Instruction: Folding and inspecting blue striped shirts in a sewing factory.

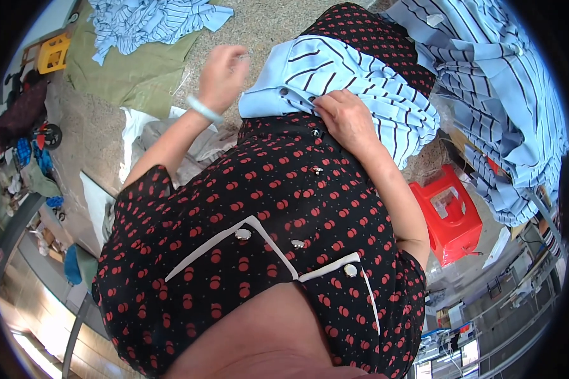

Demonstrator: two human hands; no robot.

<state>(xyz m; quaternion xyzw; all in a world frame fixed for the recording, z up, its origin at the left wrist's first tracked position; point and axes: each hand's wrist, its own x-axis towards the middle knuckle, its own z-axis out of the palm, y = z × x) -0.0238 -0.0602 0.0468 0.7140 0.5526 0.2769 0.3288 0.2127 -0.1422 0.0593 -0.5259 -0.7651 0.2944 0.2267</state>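
Observation:
A light blue shirt with dark stripes [341, 76] lies over my lap, on my black dress with red dots [259, 208]. My right hand [348, 117] presses down on the shirt's near edge and grips the fabric beside a small dark button. My left hand [224, 72], with a pale band on the wrist, is raised just left of the shirt. Its fingers are pinched on something small and thin that glints [245, 56], possibly a needle. A gap of bare floor shows between this hand and the shirt.
A heap of the same striped shirts [493, 88] fills the upper right. A red plastic stool [449, 215] stands at my right. More striped pieces [152, 22] lie on a green cloth [133, 76] at the upper left, near a yellow stool [54, 54]. White fabric [139, 126] lies beside my left arm.

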